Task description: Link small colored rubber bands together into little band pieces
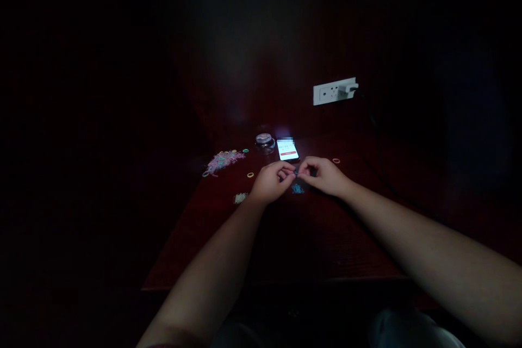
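My left hand (274, 180) and my right hand (322, 175) meet fingertip to fingertip above the table, both closed in a pinch. Between them is a tiny bluish rubber band (296, 173), mostly hidden by the fingers. Just below the fingertips lies a small pile of blue rubber bands (297, 189). A pale yellow pile of rubber bands (240, 198) rests left of my left wrist. One yellow rubber band (250, 175) lies alone beside my left hand, and a single reddish band (336, 161) lies beyond my right hand.
A large mixed heap of pink, purple and green rubber bands (223, 163) covers the table's far left. Behind my hands stand a round clear container (265, 143) and a lit phone (287, 150). A wall socket (334, 91) holds a plug with a dark cable. The dark red table (285, 250) is dimly lit.
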Action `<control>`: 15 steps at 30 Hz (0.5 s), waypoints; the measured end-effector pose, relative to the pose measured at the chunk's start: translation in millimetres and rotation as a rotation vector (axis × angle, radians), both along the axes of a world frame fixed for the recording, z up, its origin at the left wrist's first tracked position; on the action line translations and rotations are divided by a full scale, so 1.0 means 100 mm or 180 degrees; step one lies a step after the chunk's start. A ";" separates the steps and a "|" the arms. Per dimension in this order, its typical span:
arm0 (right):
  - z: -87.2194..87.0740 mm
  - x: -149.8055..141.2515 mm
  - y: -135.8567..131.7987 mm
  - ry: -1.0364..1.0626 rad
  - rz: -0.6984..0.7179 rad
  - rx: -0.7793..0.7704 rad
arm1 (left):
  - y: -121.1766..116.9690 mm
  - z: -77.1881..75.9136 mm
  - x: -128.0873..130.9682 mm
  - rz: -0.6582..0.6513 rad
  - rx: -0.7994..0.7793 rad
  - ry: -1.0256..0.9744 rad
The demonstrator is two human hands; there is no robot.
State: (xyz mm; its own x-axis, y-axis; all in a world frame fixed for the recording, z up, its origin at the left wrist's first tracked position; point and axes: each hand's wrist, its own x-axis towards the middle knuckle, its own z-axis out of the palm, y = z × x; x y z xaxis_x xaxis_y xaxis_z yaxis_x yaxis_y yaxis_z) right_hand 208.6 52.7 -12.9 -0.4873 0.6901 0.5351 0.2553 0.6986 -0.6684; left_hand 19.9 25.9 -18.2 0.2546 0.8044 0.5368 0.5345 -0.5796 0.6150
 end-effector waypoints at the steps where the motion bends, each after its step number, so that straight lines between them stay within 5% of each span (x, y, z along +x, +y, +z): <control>1: 0.00 0.00 0.00 0.0000 0.0001 0.0006 | 0.00 0.00 0.00 -0.0005 -0.0006 -0.0007; 15: -0.03 0.01 0.04 -0.0071 -0.0003 0.0187 | -0.02 0.02 0.00 -0.0074 0.0033 -0.0017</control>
